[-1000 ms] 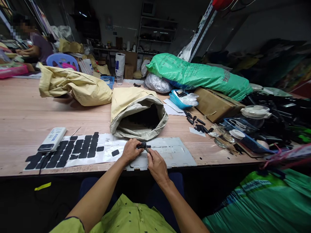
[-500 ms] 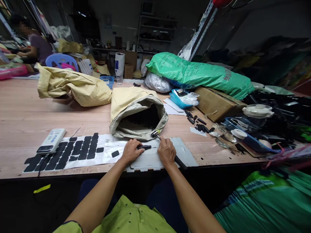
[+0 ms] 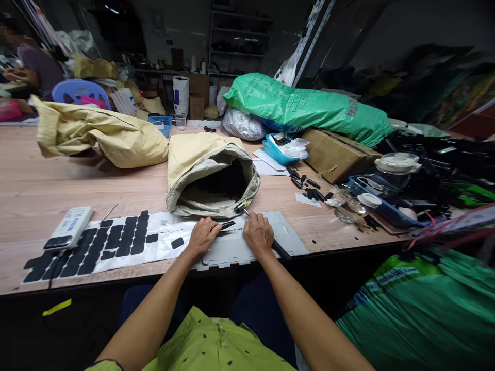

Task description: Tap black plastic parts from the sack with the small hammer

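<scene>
My left hand (image 3: 203, 237) is closed on a small black part (image 3: 227, 225) over the left side of a grey board (image 3: 232, 250). My right hand (image 3: 258, 233) is wrapped round a hammer, whose metal head (image 3: 240, 207) points up toward the sack and whose black handle (image 3: 281, 249) sticks out at lower right. Behind both hands lies an open yellow sack (image 3: 204, 149) with dark contents. A white sheet with black rounded pads (image 3: 127, 234) spreads to the left of my left hand.
A white device (image 3: 69, 228) rests on the sheet's left end. Loose black parts (image 3: 313, 194), a cardboard box (image 3: 334, 154) and a lidded jar (image 3: 397, 167) are at the right. A green bag (image 3: 305, 108) lies behind. A person (image 3: 38, 69) sits at far left.
The view has shifted, so most things appear further left. The black part at my left hand is now raised and tilted, where before it lay flatter on the board. My right hand still grips the hammer.
</scene>
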`<action>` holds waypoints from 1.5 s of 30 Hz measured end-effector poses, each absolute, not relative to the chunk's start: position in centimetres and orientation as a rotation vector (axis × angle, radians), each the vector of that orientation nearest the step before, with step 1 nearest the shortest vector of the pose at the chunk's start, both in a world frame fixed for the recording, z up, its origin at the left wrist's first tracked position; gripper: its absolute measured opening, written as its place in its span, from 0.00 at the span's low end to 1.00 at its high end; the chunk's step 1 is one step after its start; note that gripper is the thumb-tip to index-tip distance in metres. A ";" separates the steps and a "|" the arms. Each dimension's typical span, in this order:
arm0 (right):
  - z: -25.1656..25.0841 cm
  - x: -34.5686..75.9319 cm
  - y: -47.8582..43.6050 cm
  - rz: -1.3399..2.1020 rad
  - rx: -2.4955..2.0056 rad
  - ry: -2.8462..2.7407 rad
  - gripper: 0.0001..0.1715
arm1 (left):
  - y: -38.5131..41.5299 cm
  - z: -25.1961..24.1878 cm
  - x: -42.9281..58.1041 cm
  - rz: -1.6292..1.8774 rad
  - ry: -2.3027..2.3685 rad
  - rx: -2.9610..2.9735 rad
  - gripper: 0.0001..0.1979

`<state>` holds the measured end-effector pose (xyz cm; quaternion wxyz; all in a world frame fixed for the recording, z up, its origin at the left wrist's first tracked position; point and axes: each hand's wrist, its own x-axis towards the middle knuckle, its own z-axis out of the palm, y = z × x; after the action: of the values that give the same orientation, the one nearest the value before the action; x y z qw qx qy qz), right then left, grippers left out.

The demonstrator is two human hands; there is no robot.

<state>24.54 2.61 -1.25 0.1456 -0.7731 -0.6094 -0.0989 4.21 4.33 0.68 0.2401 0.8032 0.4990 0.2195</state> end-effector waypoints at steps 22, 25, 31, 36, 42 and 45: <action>-1.1 24.4 2.6 -0.278 -2.225 -1.769 0.17 | -9.3 -7.0 2.1 -0.212 1.329 1.846 0.19; -1.2 24.5 2.6 -0.286 -2.225 -1.771 0.17 | -7.4 -1.9 3.7 -0.019 0.946 1.896 0.14; -1.2 24.4 2.6 -0.290 -2.222 -1.775 0.16 | 4.3 6.2 8.4 0.733 1.135 1.709 0.17; -1.2 24.5 2.6 -0.279 -2.201 -1.765 0.17 | 13.9 6.0 11.2 0.755 1.818 1.631 0.16; -1.2 24.6 2.7 -0.263 -2.211 -1.762 0.18 | 17.3 4.2 11.9 0.613 1.905 1.564 0.19; -1.1 24.5 2.7 -0.250 -2.217 -1.766 0.18 | 17.1 3.6 10.9 0.620 1.888 1.585 0.15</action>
<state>24.52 2.67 -1.07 0.1475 -0.7705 -0.6140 -0.0870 10.92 17.09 3.57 0.2953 0.5958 0.7096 0.2328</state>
